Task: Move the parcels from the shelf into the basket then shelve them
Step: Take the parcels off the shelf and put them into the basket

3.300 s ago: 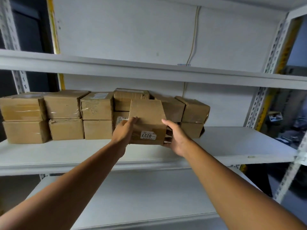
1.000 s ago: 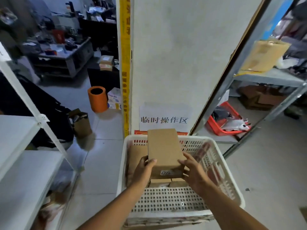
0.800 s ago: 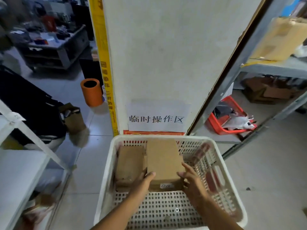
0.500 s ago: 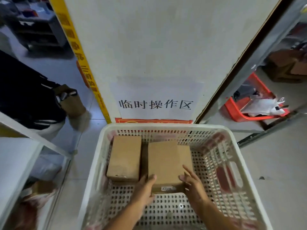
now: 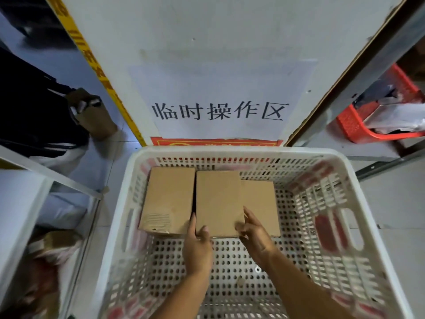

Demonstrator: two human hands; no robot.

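A white perforated basket stands on the floor below me. Three brown cardboard parcels lie in its far half. The middle parcel sits between a left parcel and a lower right parcel, and partly covers the right one. My left hand grips the middle parcel's near left corner, thumb on top. My right hand holds its near right corner with fingers along the edge.
A white panel with a paper sign rises just behind the basket. A white shelf edge is at the left. At the right, a red basket sits on a low metal rack shelf. The basket's near half is bare.
Since the shelf view I have carried the parcel over to the basket. In the last second both hands have lowered it in between the two parcels lying there.
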